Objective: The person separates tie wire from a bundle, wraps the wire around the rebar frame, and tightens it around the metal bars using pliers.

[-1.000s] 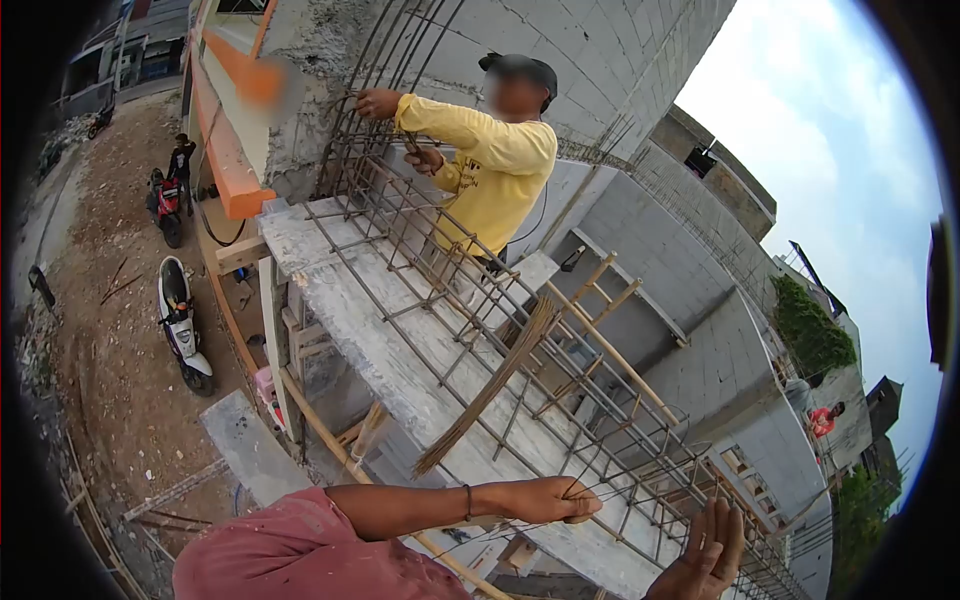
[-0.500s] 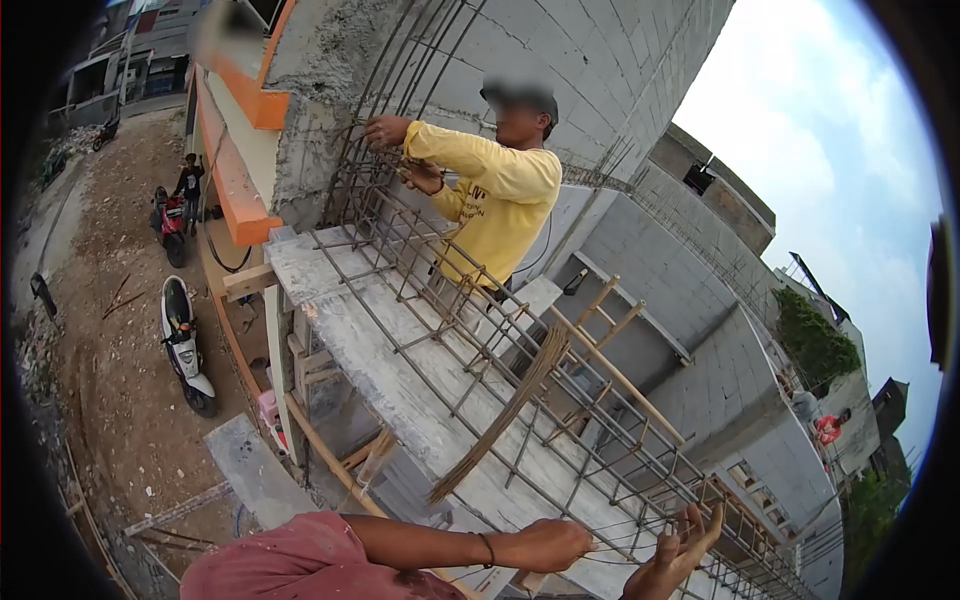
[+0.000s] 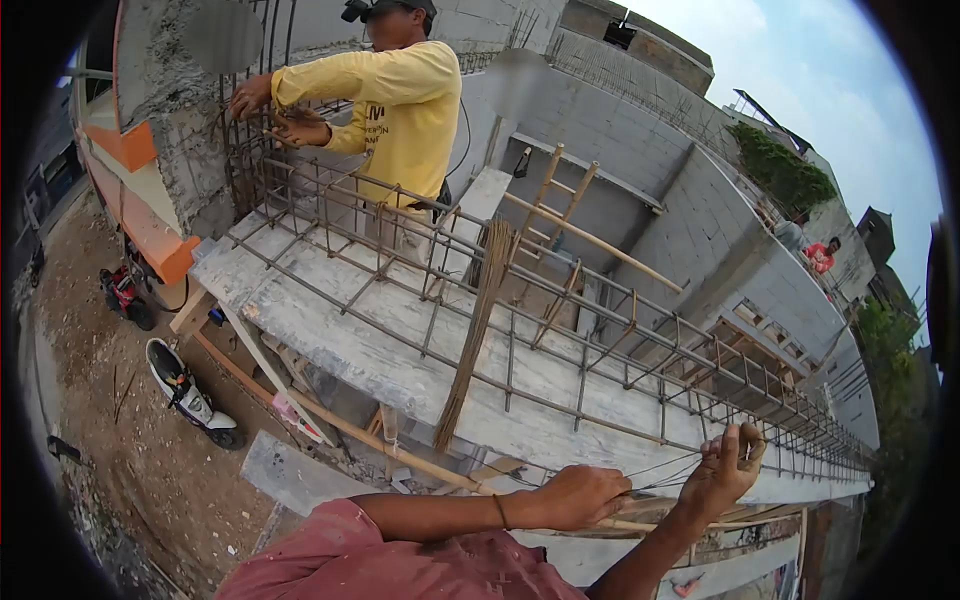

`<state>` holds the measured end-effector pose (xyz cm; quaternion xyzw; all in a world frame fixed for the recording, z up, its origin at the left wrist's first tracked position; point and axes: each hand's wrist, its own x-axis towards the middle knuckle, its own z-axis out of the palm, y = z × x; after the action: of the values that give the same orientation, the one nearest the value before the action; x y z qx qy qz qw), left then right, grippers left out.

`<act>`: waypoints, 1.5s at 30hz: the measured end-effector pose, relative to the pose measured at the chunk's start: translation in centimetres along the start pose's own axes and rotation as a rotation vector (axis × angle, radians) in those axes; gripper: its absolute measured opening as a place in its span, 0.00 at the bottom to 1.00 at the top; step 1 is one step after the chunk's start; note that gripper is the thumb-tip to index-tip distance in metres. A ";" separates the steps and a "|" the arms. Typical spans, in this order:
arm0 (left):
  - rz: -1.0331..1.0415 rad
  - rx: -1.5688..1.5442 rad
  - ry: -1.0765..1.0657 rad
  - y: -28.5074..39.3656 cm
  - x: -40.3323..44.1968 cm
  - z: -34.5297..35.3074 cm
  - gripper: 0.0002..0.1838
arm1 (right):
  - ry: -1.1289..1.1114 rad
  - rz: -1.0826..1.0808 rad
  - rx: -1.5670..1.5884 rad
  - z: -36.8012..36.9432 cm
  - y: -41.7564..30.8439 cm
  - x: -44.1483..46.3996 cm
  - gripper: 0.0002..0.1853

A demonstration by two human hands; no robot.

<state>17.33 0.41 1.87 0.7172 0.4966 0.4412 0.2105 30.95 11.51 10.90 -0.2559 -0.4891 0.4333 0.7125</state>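
My left hand [image 3: 580, 497] is closed in a fist at the lower middle, gripping one end of some thin tie wires [image 3: 660, 472]. The strands stretch across to my right hand [image 3: 730, 468], whose fingers are curled around their other end. Both hands are in front of the near edge of the slab, beside the rebar grid [image 3: 510, 370]. A bundle of long tie wires [image 3: 475, 345] lies draped over the rebar, to the left of my hands. The exact grip inside my left fist is hidden.
A co-worker in a yellow shirt [image 3: 405, 100] stands across the slab, both hands at the upright column bars [image 3: 240, 130]. Bamboo poles [image 3: 600, 240] rise behind the rebar. The slab edge [image 3: 330, 335] drops to the ground, where a scooter [image 3: 190, 395] is parked.
The view has turned right, so the co-worker and rebar appear further left. My right hand's spread fingers have curled in, and it has risen slightly. The wires remain stretched between my hands.
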 end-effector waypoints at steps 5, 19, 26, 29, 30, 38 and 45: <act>0.189 -0.028 -0.026 -1.8 1.5 -0.2 0.09 | 0.127 0.036 0.005 -2.4 -0.3 0.9 0.18; -0.228 -0.659 -0.414 -1.2 1.7 8.9 0.16 | 0.242 -0.069 -0.007 -14.5 -0.8 -0.9 0.37; -0.439 -1.033 -0.587 0.9 6.3 15.1 0.17 | 0.005 0.221 0.358 -22.2 1.2 1.2 0.18; -0.472 -1.095 -0.586 1.7 8.4 19.0 0.15 | -0.019 0.293 0.593 -25.0 1.6 1.5 0.15; -0.476 -1.091 -0.606 2.1 9.3 20.3 0.15 | 0.012 0.336 0.591 -25.7 1.2 1.7 0.16; -0.388 -0.897 -0.428 4.9 15.9 33.2 0.15 | 0.212 0.340 0.516 -36.7 0.8 4.6 0.16; -0.027 -0.675 -0.554 9.0 21.8 40.4 0.14 | 0.405 0.093 0.333 -43.9 -4.4 7.4 0.16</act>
<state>58.64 21.71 -3.33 0.6931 0.2585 0.3668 0.5641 74.00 18.39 0.76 -0.2389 -0.2464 0.4800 0.8074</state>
